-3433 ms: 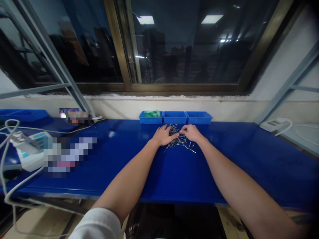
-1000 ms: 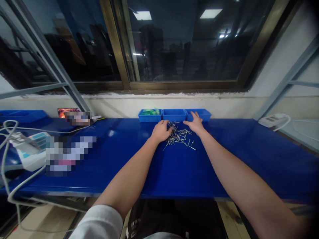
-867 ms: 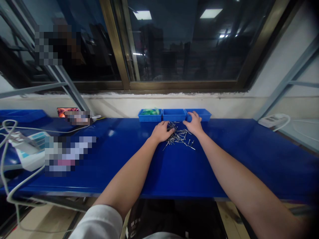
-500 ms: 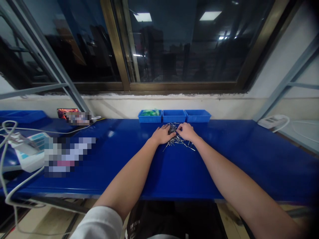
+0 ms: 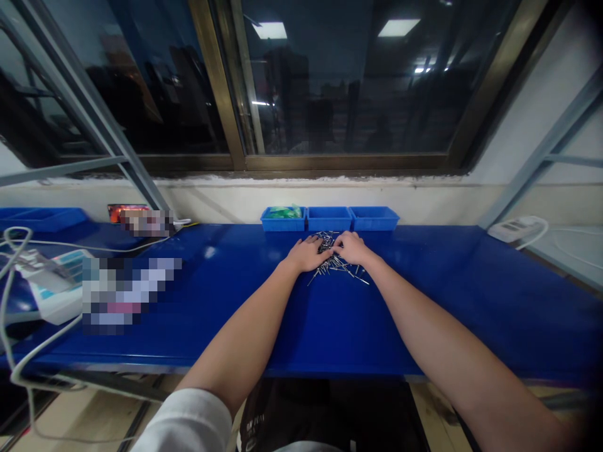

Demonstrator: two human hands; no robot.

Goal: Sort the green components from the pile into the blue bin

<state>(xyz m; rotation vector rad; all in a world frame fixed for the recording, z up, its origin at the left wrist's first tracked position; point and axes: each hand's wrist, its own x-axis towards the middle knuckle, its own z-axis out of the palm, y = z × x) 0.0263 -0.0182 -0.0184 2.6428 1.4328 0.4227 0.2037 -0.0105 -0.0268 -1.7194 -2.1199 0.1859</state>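
Observation:
A loose pile of thin silvery metal pins [image 5: 326, 267], shaped much like blind rivets, lies on the blue tabletop [image 5: 226, 301]. My left hand [image 5: 307, 253] rests at the pile's left side, fingers stretched out over it and thumb pointing right. From the right, my right hand [image 5: 351, 248] reaches into the pile with its fingers bent together in a pinch near my left thumb. Whatever sits between those fingertips is too small and hidden to make out. Some pins stick out toward me below both hands.
Behind the pile stand three blue bins: the left bin [image 5: 269, 224] holds green plastic bags [image 5: 286, 213], beside a middle bin [image 5: 328, 225] and a right bin [image 5: 374, 224]. A white scale-like device [image 5: 63, 301] and cables are at left; a white device [image 5: 513, 230] is at far right.
My right hand has shifted slightly left, closer to my left thumb. My left hand and the pile look nearly the same.

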